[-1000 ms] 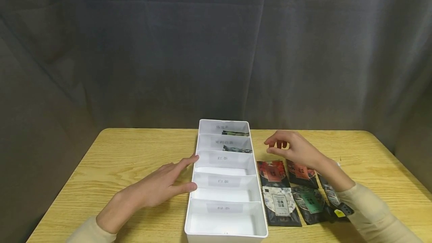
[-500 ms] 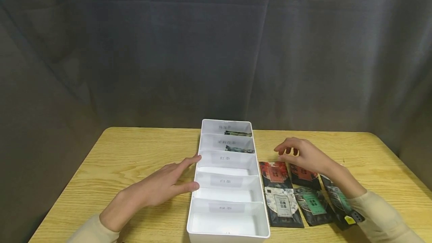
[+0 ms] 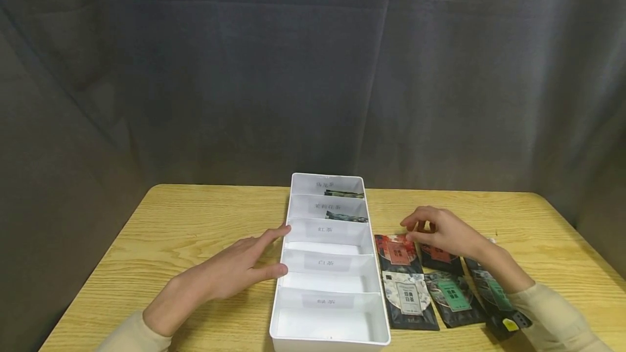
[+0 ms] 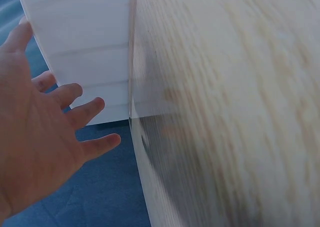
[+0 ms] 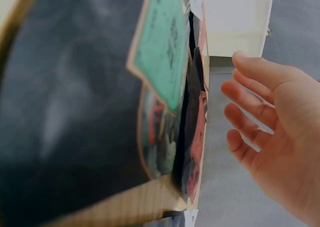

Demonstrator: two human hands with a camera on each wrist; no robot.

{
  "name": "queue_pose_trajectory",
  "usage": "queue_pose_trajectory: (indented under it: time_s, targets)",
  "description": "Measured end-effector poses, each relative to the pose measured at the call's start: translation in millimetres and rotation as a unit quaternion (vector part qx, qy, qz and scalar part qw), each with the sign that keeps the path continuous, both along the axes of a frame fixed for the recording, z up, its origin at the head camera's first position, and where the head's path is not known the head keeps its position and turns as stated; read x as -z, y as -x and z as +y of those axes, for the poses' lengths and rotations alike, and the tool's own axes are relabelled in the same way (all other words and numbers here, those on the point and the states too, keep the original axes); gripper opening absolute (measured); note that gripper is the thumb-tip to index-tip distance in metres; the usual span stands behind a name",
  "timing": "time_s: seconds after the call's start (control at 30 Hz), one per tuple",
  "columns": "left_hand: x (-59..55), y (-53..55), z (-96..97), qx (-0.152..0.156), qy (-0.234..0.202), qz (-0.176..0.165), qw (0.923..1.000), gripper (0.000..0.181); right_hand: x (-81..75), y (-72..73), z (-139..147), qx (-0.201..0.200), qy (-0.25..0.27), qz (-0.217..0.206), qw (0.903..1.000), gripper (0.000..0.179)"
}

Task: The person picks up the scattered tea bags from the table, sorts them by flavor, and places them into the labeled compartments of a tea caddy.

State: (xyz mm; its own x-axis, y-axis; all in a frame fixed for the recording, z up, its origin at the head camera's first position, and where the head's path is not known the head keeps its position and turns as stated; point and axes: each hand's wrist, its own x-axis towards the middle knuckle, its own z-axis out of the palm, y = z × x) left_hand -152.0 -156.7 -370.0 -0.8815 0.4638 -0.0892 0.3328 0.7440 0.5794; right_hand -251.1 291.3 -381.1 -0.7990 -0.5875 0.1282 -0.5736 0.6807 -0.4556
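A long white divided box point(image 3: 330, 344) stands on the table, with a paper label on the wall of each compartment. My left hand point(image 3: 235, 269) is at its left side, fingers spread, index fingertip and thumb right at the rim. The left wrist view shows the same hand point(image 4: 42, 117) beside the box's outer wall. My right hand point(image 3: 442, 231) hovers over two red-labelled tea packets, the left one point(image 3: 395, 254) and the right one point(image 3: 440, 257). In the right wrist view its fingers point(image 5: 255, 107) are loosely bent and hold nothing.
Nearer me lie a white-labelled packet point(image 3: 409, 300) and a green-labelled one point(image 3: 455, 299). Another green-labelled packet point(image 3: 496, 292) is partly hidden under the right forearm. The two far compartments hold dark packets point(image 3: 344, 216). A grey curtain point(image 3: 313, 80) hangs behind the table.
My right hand has moved right and down, from beside the box to over the red-labelled packets. The left hand has stayed at the box's rim.
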Motion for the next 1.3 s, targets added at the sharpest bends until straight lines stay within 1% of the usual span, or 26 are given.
queue_pose_trajectory:
  time_s: [0.27, 0.5, 0.77, 0.9, 1.2, 1.3]
  targets:
    - [-0.6, 0.0, -0.4, 0.001, 0.002, -0.004, 1.0, 0.076, 5.8, 2.0, 5, -0.004, -0.004, -0.016, 0.9999, 0.023]
    - [-1.4, 0.6, -0.1, -0.002, 0.002, -0.005, 1.0, 0.075, 7.6, 3.9, 7, -0.01, -0.015, -0.034, 0.9993, 0.025]
    - [-1.7, 0.4, -0.2, 0.0, -0.003, -0.009, 1.0, 0.075, 4.6, 2.0, 4, -0.007, -0.03, -0.05, 0.9983, 0.025]
    - [-1.2, 0.5, 0.2, 0.005, -0.006, -0.006, 1.0, 0.076, 0.5, -0.9, 2, -0.003, -0.029, -0.056, 0.998, 0.019]
    - [-0.7, 0.8, 0.3, 0.009, -0.01, -0.002, 0.9999, 0.074, -0.9, -0.9, -1, 0.026, -0.012, -0.043, 0.9987, 0.004]
    - [-0.9, 0.9, 0.4, 0.008, -0.009, -0.004, 0.9999, 0.074, -2.5, -1.8, 0, 0.031, -0.006, -0.017, 0.9994, 0.004]
